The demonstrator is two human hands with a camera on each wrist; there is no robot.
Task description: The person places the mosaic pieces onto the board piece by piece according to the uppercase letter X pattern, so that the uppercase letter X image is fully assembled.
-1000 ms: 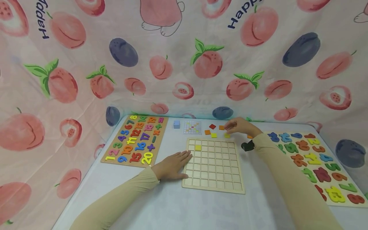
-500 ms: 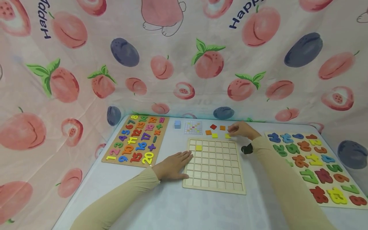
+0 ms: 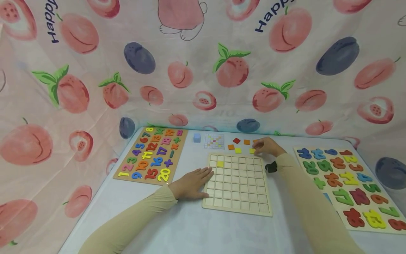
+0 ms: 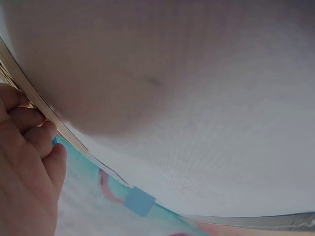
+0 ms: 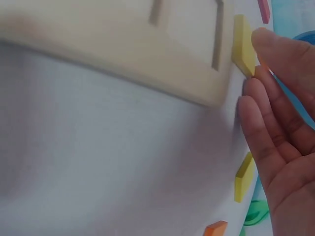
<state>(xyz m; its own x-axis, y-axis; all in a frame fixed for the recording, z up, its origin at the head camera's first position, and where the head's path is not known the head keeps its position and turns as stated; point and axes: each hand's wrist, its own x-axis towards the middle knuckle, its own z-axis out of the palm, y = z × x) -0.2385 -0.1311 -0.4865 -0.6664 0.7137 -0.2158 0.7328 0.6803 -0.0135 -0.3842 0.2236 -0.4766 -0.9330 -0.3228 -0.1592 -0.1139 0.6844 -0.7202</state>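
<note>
Right fingers meet a yellow tile

The right hand (image 3: pixel 268 145) has its thumb and fingers at the yellow tile (image 3: pixel 252 151), just past the grid board's far right corner; whether they pinch it or only touch it, I cannot tell. The left hand (image 3: pixel 191 183) lies flat across the left edge of the grid board (image 3: pixel 238 183), fingers extended, gripping nothing. One inset tile (image 3: pixel 220 163), also yellow, sits in a cell near the board's far left corner.

Beyond the board lie a second yellow tile (image 3: pixel 238 150), a red tile (image 3: pixel 236 140) and orange tiles (image 3: pixel 231 147), one partly behind the right fingers. The right wrist view shows a further yellow tile (image 5: pixel 242 179) and another orange tile (image 5: pixel 215 229) past the hand's other side. Left of the red tile are a patterned card (image 3: pixel 214 141) and a blue cube (image 3: pixel 197 138). Number boards (image 3: pixel 175 161) flank the scene.
</note>
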